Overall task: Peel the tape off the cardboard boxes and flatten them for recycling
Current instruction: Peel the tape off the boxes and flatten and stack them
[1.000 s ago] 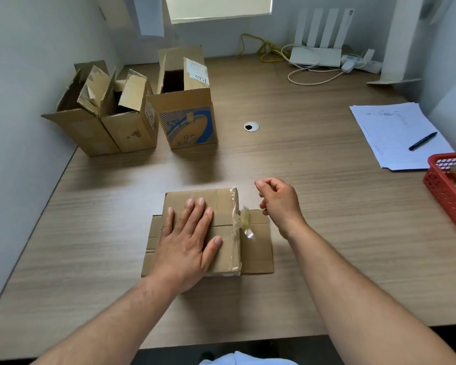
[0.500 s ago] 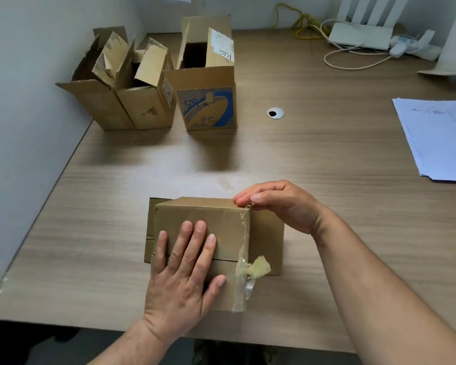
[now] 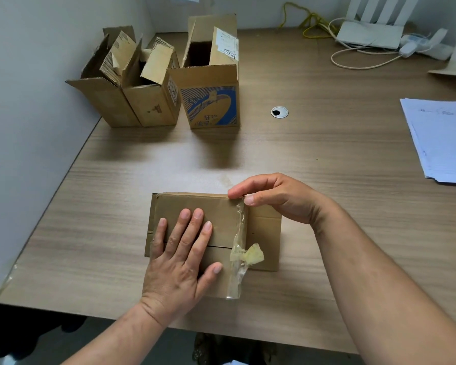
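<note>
I had the flattened box (image 3: 192, 202) lying near the front edge of the table (image 3: 327, 159), a little left of the middle. My left hand (image 3: 179, 267) lay flat and spread on it, pressing the cardboard down and gripping nothing. My right hand (image 3: 279, 198) was at the box's far edge, thumb and forefinger closed in a narrow pinch on the far end of the tape strip (image 3: 239, 233). The strip ran across the box and overhung its near edge. A crumpled wad (image 3: 250, 255) of yellowish tape clung to the strip, nearer the front.

As I judged it, the step was to peel that strip off. To do it well, I reckoned the pull should run low and back along the strip's own line, toward the front edge and not straight up. That way the tape would come away in one piece without tearing the paper face. The left hand needed to press just beside the strip, since the box looked light enough to lift or slide. The wad looked sticky and might re-stick to the cardboard, so a slow, even draw seemed wise.

Well apart, at the far left corner, three open boxes (image 3: 211, 101) stood not yet flattened.
</note>
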A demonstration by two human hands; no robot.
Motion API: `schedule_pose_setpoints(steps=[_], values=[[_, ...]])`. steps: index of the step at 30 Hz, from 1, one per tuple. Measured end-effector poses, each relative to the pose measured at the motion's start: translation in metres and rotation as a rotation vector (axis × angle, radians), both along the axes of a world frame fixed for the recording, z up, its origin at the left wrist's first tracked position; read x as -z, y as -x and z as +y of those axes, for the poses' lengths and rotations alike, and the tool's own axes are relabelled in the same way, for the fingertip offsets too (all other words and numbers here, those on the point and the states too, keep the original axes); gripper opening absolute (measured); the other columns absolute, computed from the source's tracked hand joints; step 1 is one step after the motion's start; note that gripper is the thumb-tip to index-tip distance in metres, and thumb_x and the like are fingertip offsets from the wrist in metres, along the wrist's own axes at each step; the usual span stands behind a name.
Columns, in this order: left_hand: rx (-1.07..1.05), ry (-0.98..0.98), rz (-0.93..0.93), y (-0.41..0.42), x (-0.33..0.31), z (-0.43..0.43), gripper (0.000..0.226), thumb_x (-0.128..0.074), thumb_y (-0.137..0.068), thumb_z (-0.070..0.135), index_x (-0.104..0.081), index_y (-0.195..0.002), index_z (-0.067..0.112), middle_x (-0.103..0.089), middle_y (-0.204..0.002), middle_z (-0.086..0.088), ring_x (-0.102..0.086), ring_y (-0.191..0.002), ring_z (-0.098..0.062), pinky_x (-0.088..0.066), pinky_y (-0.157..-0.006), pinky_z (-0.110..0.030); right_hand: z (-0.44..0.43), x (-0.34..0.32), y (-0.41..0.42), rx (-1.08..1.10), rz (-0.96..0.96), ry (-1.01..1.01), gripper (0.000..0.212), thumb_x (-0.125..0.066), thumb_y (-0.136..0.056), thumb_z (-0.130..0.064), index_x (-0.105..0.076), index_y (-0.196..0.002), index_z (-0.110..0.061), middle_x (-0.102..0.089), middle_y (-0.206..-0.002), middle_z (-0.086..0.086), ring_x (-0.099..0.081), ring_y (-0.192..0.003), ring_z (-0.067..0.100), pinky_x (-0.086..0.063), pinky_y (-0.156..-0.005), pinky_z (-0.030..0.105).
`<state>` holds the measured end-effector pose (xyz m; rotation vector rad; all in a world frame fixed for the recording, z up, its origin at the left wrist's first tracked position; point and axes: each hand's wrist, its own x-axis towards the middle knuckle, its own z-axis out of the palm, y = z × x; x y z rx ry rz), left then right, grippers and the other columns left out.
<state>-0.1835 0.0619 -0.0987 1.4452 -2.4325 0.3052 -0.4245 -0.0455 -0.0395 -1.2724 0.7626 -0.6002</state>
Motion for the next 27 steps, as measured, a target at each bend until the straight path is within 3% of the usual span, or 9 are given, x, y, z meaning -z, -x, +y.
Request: schedule_pose_setpoints(steps=[5, 9, 11, 15, 20, 23, 27], values=[[0.035, -0.098, -0.065, -0.002, -0.007, -0.006, 0.103, -0.03, -0.08, 0.084, -0.03, -0.146, 0.005, -0.027, -0.155, -0.014, -0.023, -0.145, -0.033, -0.024, -0.109, -0.064, -0.008, 0.004, 0.004, 0.019, 0.054, -0.033, 0.027, -0.061, -0.075, -0.008, -0.076, -0.091, -0.022, -0.071, -0.105, 0.0, -0.059, -0.103, 0.013, -0.04, -0.099, 0.037], [0.078, -0.162, -0.142, -0.006, -0.012, -0.006, 0.128, -0.039, -0.06, 0.096, -0.027, -0.146, 0.003, -0.023, -0.157, -0.016, -0.02, -0.146, -0.034, -0.019, -0.112, -0.063, -0.01, 0.001, 0.007, -0.01, 0.066, -0.018, 0.022, -0.066, -0.073, -0.009, -0.076, -0.084, -0.025, -0.068, -0.111, 0.014, -0.06, -0.105, 0.02, -0.047, -0.092, 0.031], [0.093, -0.176, -0.159, -0.007, -0.013, -0.004, 0.131, -0.042, -0.057, 0.098, -0.026, -0.147, 0.002, -0.022, -0.157, -0.017, -0.019, -0.145, -0.035, -0.016, -0.113, -0.062, -0.009, -0.001, 0.007, -0.031, 0.058, -0.005, 0.02, -0.068, -0.071, -0.009, -0.075, -0.078, -0.026, -0.067, -0.107, 0.014, -0.06, -0.101, 0.019, -0.05, -0.083, 0.021], [0.094, -0.187, -0.171, -0.008, -0.012, 0.0, 0.135, -0.043, -0.055, 0.098, -0.022, -0.147, 0.002, -0.019, -0.157, -0.017, -0.018, -0.145, -0.037, -0.017, -0.112, -0.064, -0.011, -0.003, 0.005, -0.092, 0.062, 0.014, 0.017, -0.069, -0.069, -0.009, -0.072, -0.072, -0.025, -0.065, -0.099, 0.011, -0.06, -0.094, 0.016, -0.049, -0.078, 0.017], [0.072, -0.207, -0.164, -0.008, -0.01, 0.004, 0.136, -0.043, -0.055, 0.098, -0.018, -0.149, 0.004, -0.015, -0.159, -0.015, -0.017, -0.146, -0.036, -0.02, -0.109, -0.067, -0.013, 0.005, 0.01, -0.089, 0.058, -0.012, 0.011, -0.068, -0.071, -0.011, -0.07, -0.074, -0.021, -0.063, -0.092, 0.008, -0.056, -0.092, 0.02, -0.047, -0.082, 0.025], [0.075, -0.196, -0.144, -0.007, -0.009, 0.005, 0.135, -0.043, -0.056, 0.098, -0.014, -0.151, 0.006, -0.012, -0.16, -0.014, -0.014, -0.147, -0.035, -0.02, -0.109, -0.067, -0.01, 0.007, 0.016, -0.046, -0.002, -0.036, 0.018, -0.064, -0.075, -0.009, -0.069, -0.091, -0.015, -0.067, -0.096, 0.004, -0.06, -0.093, 0.016, -0.052, -0.079, 0.025], [0.072, -0.209, -0.141, -0.007, -0.01, 0.005, 0.135, -0.043, -0.056, 0.098, -0.014, -0.151, 0.006, -0.013, -0.16, -0.015, -0.014, -0.147, -0.035, -0.02, -0.109, -0.067, -0.008, 0.004, 0.01, -0.082, 0.044, 0.032, 0.02, -0.067, -0.075, -0.013, -0.073, -0.091, -0.024, -0.07, -0.094, -0.005, -0.059, -0.094, 0.014, -0.046, -0.088, 0.034]])
